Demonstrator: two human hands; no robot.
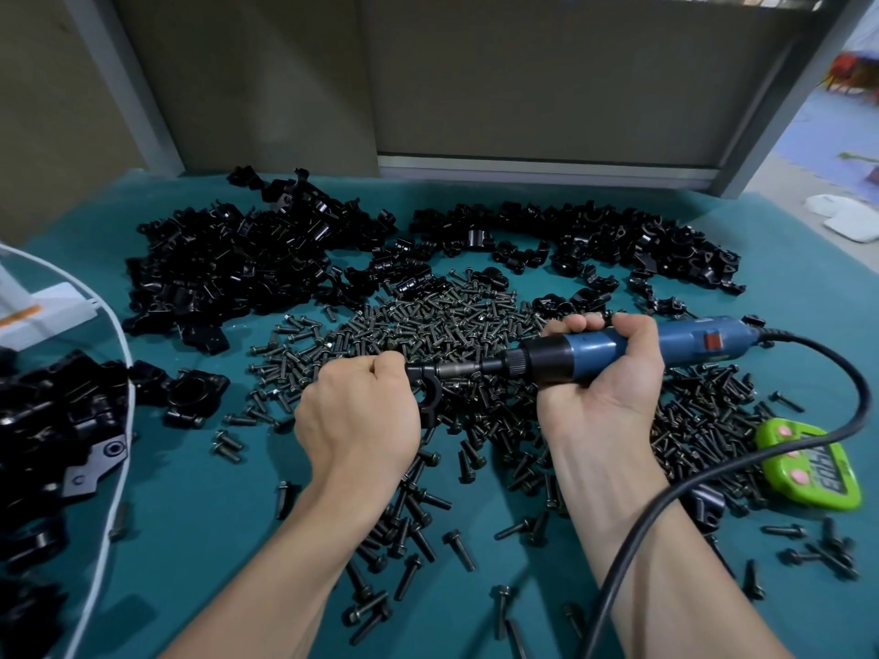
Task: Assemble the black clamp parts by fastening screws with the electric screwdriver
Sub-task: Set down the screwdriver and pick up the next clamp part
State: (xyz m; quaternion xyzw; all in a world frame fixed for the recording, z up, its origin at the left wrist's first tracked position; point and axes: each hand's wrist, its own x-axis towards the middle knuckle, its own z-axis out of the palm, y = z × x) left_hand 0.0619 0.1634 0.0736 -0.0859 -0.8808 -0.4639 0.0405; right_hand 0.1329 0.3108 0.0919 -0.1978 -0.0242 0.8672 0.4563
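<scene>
1. Clear plastic bag [127, 411], far left edge of the teal table cloth [190, 516]: held black clamp pieces, partly out of view.
2. Left heap of clamp parts [228, 264]: loose black pieces piled at the far left of the cloth.
3. Joined clamp [195, 392]: lay alone on the cloth, between the bag and the left hand.
4. Left hand [359, 416]: forearm came in from the lower edge, back of hand toward the camera, knuckles up. Fingers were clenched round a black clamp part [428, 392], held above the screws at centre with its curved saddle opening downward.
5. Screws [428, 321]: dark flanged bolts spread in a wide pile across the middle of the cloth, thinning to scattered singles near the forearms.
6. Electric screwdriver [618, 347]: blue body, black collar, red switch. It was held level, bit pointing left and meeting the top of the clamp part.
7. Right hand [604, 373]: wrist turned so the palm faced the camera, fingers wrapped over the blue body from the far side, grasping the tool.
8. Right heap of clamp parts [618, 240]: an arc of black pieces behind the screws.
9. Cable [713, 473]: black, looped out from the tool's rear and crossed back over the right forearm.
10. Green device [818, 468]: pink buttons, digit display, lay at the right beside the screws.
</scene>
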